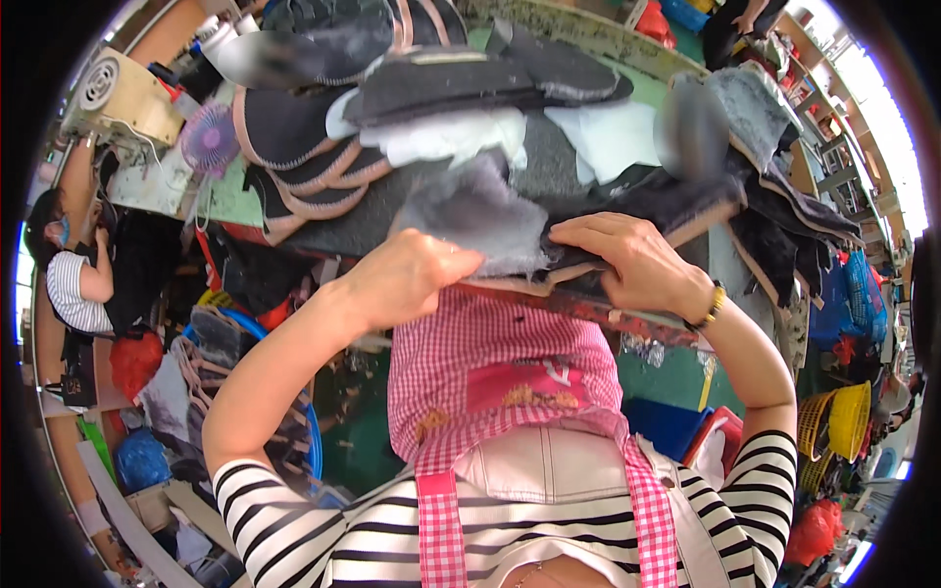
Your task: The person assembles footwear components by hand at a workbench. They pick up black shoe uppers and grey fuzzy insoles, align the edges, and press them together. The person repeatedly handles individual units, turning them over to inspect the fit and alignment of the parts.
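Note:
A grey, fuzzy piece of fabric [480,211] lies at the front edge of the worktable in front of me. My left hand [417,274] pinches its near left side, fingers curled and thumb pointing right. My right hand [637,257] is bent over a black fabric piece with a beige edge [686,211], gripping it beside the grey fabric. The two pieces meet between my hands; whether they are joined I cannot tell. Behind them lie white fabric pieces [451,137] and a stack of dark pieces [451,86].
Curved black pieces with pinkish stitched edges [319,181] are piled at the left, near a purple fan [209,137] and a sewing machine [127,98]. A blue-rimmed tub [314,441] of pieces stands below left. Another person [83,284] sits at far left. Yellow baskets [848,421] stand right.

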Available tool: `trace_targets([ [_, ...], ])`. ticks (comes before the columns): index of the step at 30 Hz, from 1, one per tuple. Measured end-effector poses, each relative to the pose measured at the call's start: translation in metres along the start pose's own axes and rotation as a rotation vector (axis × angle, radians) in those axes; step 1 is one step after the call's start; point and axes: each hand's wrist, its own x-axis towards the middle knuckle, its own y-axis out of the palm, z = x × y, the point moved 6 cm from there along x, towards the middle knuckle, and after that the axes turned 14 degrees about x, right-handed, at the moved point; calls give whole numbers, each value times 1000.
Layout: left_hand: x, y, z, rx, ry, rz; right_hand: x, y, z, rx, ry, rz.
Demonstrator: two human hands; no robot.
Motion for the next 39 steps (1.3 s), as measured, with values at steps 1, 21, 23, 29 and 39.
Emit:
trace_targets([
  [1,2,-19,-3,-59,-39,21,8,-17,25,50,-14,-71],
  [21,-12,-62,-65,-1070,-87,12,5,-39,119,606,-232,10],
  [23,-20,-58,-64,-1102,-134,-68,2,-38,104,731,-62,13],
  [29,-24,-49,-55,-1064,-180,9,14,-35,87,731,23,-10],
  [39,-17,-46,-67,-1077,-195,-22,13,-27,115,539,-185,-145],
])
